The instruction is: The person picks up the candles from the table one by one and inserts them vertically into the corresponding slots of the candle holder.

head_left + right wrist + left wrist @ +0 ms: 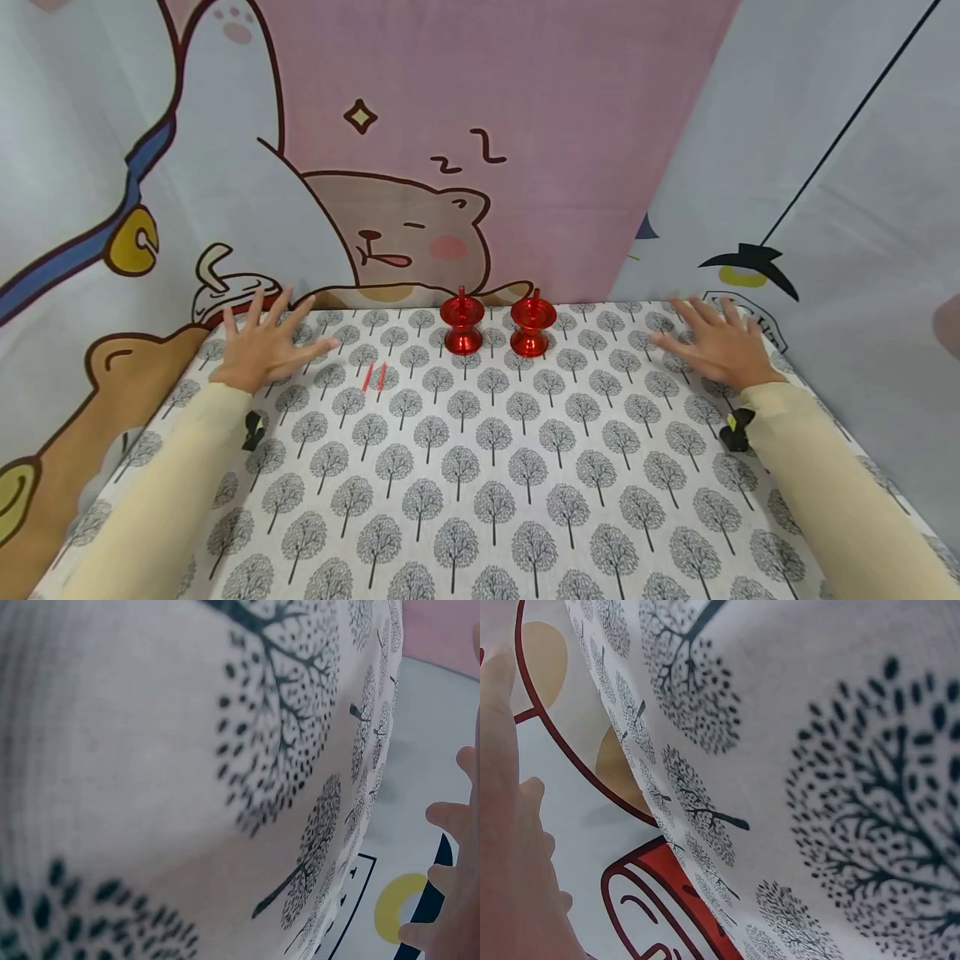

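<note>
My left hand (262, 348) is at the left side of the tabletop, fingers spread and straight, holding nothing. Across from it, at the right side, my right hand (720, 343) is spread the same way and grips nothing. Nearest to the left hand lie two thin red sticks (367, 377), side by side on the cloth. Between the hands, near the back edge, stand two shiny red candle holders, a left one (462, 340) and a right one (530, 343), both upright with a short peg rising from a dish. Each wrist view catches only part of its hand.
A white tablecloth (493, 475) with grey tree prints covers the table. Behind it hangs a cartoon-printed curtain (585, 150) in pink and white, showing a sleeping bear. The curtain also borders the left and right sides of the table.
</note>
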